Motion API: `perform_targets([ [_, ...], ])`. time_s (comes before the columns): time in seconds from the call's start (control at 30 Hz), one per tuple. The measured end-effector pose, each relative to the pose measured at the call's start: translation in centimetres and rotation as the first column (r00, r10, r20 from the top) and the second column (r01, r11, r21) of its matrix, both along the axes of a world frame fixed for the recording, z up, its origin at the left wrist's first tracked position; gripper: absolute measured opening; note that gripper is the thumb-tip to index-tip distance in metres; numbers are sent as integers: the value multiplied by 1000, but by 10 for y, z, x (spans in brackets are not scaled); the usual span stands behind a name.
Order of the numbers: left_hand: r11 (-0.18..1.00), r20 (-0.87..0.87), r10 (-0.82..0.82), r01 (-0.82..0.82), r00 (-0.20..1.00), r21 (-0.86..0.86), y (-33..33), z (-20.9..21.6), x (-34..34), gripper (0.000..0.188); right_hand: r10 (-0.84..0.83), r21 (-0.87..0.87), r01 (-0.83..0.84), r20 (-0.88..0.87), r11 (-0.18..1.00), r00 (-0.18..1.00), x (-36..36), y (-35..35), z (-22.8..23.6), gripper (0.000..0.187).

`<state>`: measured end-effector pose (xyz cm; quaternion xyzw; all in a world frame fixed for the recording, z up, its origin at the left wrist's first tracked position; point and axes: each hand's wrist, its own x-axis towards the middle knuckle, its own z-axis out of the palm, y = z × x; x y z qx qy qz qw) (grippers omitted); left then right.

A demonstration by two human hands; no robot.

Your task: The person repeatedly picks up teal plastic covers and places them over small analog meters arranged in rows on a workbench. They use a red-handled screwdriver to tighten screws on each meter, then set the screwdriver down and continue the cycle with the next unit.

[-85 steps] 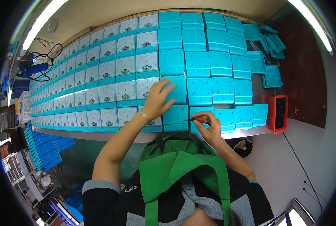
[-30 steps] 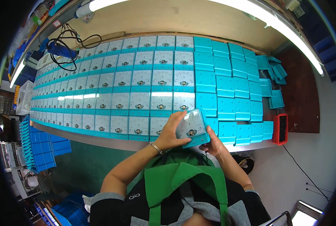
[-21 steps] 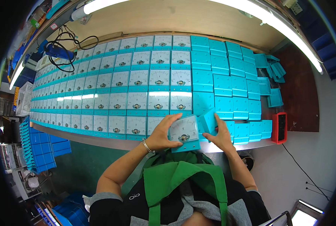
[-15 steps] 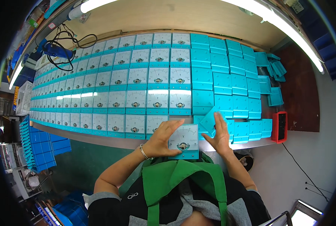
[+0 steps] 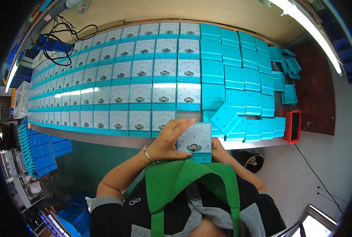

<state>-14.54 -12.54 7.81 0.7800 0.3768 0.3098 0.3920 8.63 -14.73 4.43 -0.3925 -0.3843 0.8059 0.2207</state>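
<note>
My left hand (image 5: 169, 140) grips an analog voltmeter (image 5: 194, 137) by its left side, thumb near the bottom and fingers along the upper edge. The meter has a white dial face and a teal base, and its face is turned up toward me. On the right side, my right hand (image 5: 220, 152) is closed against the meter's edge; most of its fingers are hidden behind the meter. Just beyond it, a teal plastic cover (image 5: 224, 118) lies askew on top of other teal covers (image 5: 253, 128).
Rows of similar voltmeters (image 5: 140, 93) fill the bench to the left and middle. Stacked teal covers (image 5: 233, 55) occupy its right part. A red bin (image 5: 292, 126) stands at the right edge. Black cables (image 5: 59, 39) lie at the far left, and blue crates (image 5: 45, 152) stand lower left.
My right hand has come down from the tilted teal cover to the right side of the meter. My left hand keeps its hold on the meter. The view has shifted slightly.
</note>
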Motion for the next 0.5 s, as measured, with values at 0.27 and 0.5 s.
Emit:
perform_targets([
  [0.27,1000,9,-5,5,1000,-7,2,-1,-2,94,-14,-12,15,18,1000,1000,-4,1,5,24],
  [0.5,1000,4,-4,4,1000,-21,3,0,-1,94,-32,-4,31,-47,999,998,-3,-1,0,26],
])
